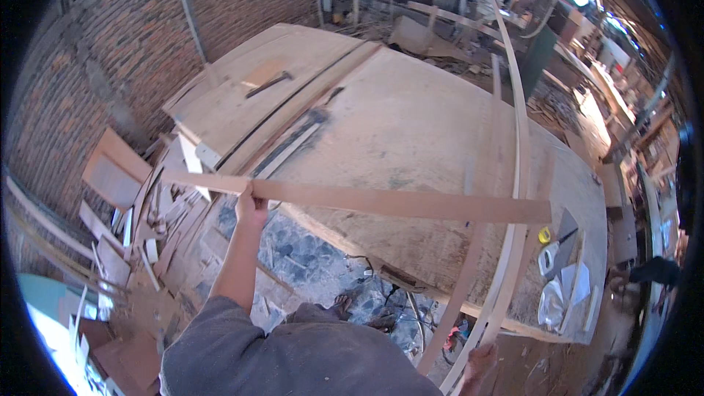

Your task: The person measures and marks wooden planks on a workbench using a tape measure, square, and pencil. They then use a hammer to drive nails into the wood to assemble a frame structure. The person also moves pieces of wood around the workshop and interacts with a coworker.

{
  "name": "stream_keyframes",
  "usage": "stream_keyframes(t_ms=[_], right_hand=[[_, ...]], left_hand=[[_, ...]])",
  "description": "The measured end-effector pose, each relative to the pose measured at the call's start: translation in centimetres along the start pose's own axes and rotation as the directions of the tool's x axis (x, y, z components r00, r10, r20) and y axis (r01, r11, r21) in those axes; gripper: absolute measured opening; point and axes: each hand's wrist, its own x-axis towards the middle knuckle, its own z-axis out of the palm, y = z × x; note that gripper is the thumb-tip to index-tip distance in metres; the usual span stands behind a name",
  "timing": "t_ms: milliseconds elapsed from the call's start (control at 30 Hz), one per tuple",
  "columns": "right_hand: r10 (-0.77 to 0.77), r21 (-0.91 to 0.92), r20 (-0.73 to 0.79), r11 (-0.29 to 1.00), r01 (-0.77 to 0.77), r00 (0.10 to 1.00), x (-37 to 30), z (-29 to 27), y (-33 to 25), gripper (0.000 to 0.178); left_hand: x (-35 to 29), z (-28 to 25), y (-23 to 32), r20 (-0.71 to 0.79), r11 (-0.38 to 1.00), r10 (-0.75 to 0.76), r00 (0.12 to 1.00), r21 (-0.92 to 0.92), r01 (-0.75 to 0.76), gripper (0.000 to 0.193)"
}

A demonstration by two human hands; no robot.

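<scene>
My left hand is closed on a long flat wooden strip, which reaches crosswise over the near part of a large plywood-topped workbench. The right end of this strip lies across several long narrow strips running away from me, among them a pale, slightly bowed strip. Low at the right, beyond the bench's near edge, my right hand has its fingers curled at the near ends of those long strips. It appears to grip one, though the exact contact is partly hidden.
On the bench lie a hammer, a yellow tape measure, a handsaw with a pale handle and a clear plastic bag. Wood offcuts litter the floor at left, below a brick wall. A cable hangs near the bench's front edge.
</scene>
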Motion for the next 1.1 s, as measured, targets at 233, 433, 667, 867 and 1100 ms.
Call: stream_keyframes(t_ms=[233,433,667,867,1100], right_hand=[[-0.159,0.287,0.315,0.956,0.066,0.936,1.4,-3.5,-2.6,0.028],[-0.144,0.416,0.714,0.874,-0.25,0.685,3.9,8.4,-0.2,0.037],[-0.53,0.213,0.685,0.802,0.558,0.5,7.7,5.9,-12.9,0.046],[-0.634,0.32,0.604,0.748,0.581,0.483,11.5,12.4,-11.3,0.041],[-0.702,0.014,0.018,0.712,0.702,0.711,11.7,10.8,-11.6,0.035]], left_hand=[[-3.8,2.6,3.2,0.06,0.995,0.062,0.996,0.068,-0.066,0.021],[-2.1,0.3,4.4,0.255,0.969,0.124,0.959,0.179,-0.173,0.024],[-4.2,1.3,2.2,0.111,0.975,-0.024,0.994,0.224,-0.002,0.039],[0.1,-1.0,0.3,0.145,0.943,-0.08,0.986,0.331,0.028,0.036],[0.7,-0.9,-5.4,0.071,0.877,-0.053,0.996,0.48,0.012,0.033]])
